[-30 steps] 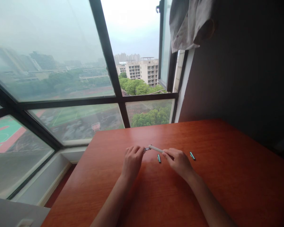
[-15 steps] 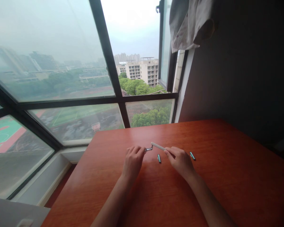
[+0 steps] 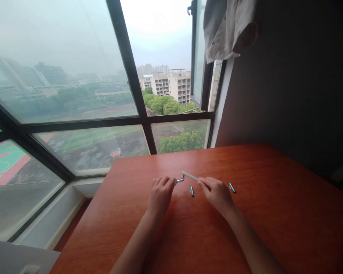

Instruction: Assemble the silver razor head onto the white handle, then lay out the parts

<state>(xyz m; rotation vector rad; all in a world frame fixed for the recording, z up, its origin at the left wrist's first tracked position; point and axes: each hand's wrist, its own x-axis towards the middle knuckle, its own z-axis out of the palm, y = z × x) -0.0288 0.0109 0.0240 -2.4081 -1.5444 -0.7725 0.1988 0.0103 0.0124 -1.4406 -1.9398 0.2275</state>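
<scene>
Metal handle (image 3: 180, 180), gripped in left hand (image 3: 161, 193), bent up right by the white stick (image 3: 191, 176) pinched in right hand (image 3: 216, 193); looks held end-to-end to keep both steady!

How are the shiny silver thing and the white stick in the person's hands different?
The silver thing is shiny and bends near its tip; the white stick looks duller and straight. The left hand holds the silver thing, while the right hand holds the white stick. Less of the silver thing shows than of the white stick. Both are thin and gripped in fingers.
</scene>
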